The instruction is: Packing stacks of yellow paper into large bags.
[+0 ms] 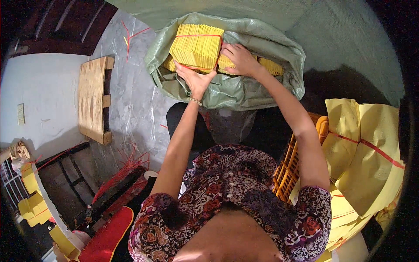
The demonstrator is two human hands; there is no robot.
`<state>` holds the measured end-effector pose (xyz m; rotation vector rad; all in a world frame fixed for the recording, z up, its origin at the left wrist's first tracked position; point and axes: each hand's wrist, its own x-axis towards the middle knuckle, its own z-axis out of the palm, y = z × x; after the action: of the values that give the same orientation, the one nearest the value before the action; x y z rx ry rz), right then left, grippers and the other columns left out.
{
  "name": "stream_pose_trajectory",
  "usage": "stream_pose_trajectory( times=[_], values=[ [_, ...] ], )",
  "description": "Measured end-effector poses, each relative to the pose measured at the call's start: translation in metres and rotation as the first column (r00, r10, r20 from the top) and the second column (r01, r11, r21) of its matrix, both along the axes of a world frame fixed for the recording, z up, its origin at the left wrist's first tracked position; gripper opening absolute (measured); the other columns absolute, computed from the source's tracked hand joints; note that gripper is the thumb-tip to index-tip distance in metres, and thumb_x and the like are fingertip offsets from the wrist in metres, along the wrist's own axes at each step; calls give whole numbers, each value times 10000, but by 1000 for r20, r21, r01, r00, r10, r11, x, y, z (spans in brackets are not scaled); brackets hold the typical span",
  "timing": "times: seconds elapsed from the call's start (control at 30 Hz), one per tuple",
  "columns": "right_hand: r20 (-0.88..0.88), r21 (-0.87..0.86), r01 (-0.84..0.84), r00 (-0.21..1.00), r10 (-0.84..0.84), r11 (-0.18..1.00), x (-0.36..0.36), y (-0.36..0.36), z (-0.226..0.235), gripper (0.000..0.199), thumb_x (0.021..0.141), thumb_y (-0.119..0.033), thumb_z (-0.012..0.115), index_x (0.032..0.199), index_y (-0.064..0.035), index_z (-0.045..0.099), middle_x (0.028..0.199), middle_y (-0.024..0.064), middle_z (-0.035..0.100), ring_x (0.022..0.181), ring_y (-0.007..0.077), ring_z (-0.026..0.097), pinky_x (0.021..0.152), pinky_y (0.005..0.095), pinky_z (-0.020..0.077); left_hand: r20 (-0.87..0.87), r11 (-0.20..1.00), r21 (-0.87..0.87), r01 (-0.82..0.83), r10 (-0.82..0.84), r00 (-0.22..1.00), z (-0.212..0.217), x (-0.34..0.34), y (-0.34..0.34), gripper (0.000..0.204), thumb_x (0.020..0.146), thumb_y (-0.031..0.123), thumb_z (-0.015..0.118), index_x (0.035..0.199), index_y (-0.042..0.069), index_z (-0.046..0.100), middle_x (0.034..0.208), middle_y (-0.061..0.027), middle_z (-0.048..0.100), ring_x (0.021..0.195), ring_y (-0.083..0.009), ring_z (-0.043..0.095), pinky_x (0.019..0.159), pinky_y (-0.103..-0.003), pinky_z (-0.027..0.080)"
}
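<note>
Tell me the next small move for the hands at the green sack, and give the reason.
Probably lower the tied yellow paper bundle down into the green woven sack. The left hand grips its near edge and the right hand rests beside it. The bundle sits high in the open mouth, above other yellow bundles already inside.

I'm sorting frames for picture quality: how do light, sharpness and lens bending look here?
Head view: the yellow paper bundle in the green sack is brightly and evenly lit; both hands, left and right, look sharp; the wooden pallet bows toward the rim; corners are black.
</note>
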<state>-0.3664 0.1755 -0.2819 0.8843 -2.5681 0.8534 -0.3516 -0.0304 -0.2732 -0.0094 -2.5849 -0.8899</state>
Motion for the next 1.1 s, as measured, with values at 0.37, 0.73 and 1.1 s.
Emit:
stream_pose_trajectory(
  times=[0.37,0.73,1.1],
  values=[
    [-28,19,-31,999,31,999,-1,1,5,523,712,-283,675,1153,-87,474,1228,154,432,1183,341,409,987,443,326,-68,997,32,67,-65,996,-44,-5,-22,1296,398,303,860,1342,-116,77,1325,-306,224,1243,-436,236,1069,-476,193],
    [102,37,35,994,-39,999,0,5,6,515,669,-287,692,1102,-80,503,1216,169,426,1144,357,424,963,459,351,-82,997,42,68,-64,995,-48,-3,-20,1284,416,343,868,1325,-106,79,1266,-278,257,1204,-422,277,1041,-482,234],
    [117,-8,83,990,-82,997,-2,-1,5,512,650,-267,706,1095,-111,507,1248,161,416,1177,363,404,978,479,332,-2,998,13,65,-65,998,-55,-10,-17,1085,433,364,837,1237,-103,277,1180,-248,355,1138,-408,348,983,-461,297]
  ],
)
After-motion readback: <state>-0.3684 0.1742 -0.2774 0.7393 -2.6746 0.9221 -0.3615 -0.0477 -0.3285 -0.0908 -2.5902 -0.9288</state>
